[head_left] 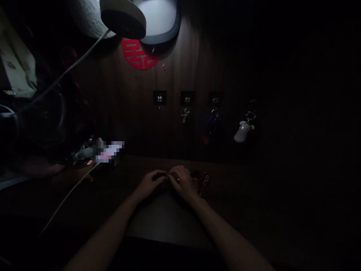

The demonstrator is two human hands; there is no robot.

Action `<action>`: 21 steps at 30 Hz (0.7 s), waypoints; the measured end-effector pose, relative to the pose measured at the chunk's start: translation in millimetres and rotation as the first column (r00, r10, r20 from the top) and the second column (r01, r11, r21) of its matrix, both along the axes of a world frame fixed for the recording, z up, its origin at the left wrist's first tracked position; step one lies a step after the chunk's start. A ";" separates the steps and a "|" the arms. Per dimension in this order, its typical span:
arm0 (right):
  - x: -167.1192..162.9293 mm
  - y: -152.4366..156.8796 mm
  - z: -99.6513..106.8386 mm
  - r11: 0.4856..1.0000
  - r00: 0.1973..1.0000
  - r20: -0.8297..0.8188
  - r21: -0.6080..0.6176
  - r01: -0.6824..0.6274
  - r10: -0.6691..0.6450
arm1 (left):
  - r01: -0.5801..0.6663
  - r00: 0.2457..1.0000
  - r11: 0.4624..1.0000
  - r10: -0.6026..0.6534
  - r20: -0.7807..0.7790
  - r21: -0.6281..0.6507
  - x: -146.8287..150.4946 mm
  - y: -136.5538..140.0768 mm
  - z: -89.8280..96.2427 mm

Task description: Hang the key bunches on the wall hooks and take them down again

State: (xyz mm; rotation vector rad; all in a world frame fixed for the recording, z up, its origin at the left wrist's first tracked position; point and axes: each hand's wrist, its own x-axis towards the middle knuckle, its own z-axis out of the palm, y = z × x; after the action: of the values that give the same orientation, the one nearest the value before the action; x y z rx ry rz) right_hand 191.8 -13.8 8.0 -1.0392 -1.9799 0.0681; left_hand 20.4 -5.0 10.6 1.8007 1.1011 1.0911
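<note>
In dim light, my left hand (149,184) and my right hand (183,184) meet at the fingertips low over a dark tabletop. Thumb and fingers of my left hand are pinched together. My right hand's fingers are bent in toward the same spot, also closed. Whatever lies between the fingertips is too small and dark to make out. Beside my right hand, partly hidden by it, is a reddish-brown tangle of strands with shiny gold-coloured bits (205,179). A ring (178,180) shows on my right hand.
A lamp head (123,17) hangs at the upper left. Behind the hands, a dark wooden panel (135,109) carries hooks with keys (185,115) and a pale key fob (243,132). A blurred phone-like screen (109,152) glows at left, with a white cable (66,200).
</note>
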 end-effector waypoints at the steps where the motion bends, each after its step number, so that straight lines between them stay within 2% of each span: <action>1: 0.3 1.0 -0.1 1.000 1.000 -0.027 0.002 0.004 -0.004 | -0.029 0.999 0.999 0.029 0.015 0.019 -0.7 0.5 -0.2; 5: 0.6 3.1 -0.1 1.000 0.997 -0.071 -0.001 -0.002 0.002 | -0.091 0.996 0.992 0.089 0.027 0.087 -1.7 0.4 -1.2; 14: 1.7 1.4 1.1 1.000 1.000 0.002 0.026 0.002 -0.002 | -0.092 0.994 0.980 0.100 -0.037 0.175 3.6 -5.3 -4.4; 18: 11.6 7.9 2.6 0.994 0.992 -0.076 0.035 0.103 -0.100 | -0.134 0.991 0.980 0.134 0.010 0.148 5.6 0.6 -4.3; 21: 23.5 16.9 2.1 0.978 0.963 -0.184 0.025 0.205 -0.197 | -0.173 0.979 0.981 0.163 0.120 0.082 10.5 7.0 4.9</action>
State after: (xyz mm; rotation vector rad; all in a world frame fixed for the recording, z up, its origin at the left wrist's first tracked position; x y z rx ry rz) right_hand 215.4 3.1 10.0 -1.1584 -1.6969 0.0071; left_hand 30.9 2.0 15.5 1.7165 1.1683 1.3469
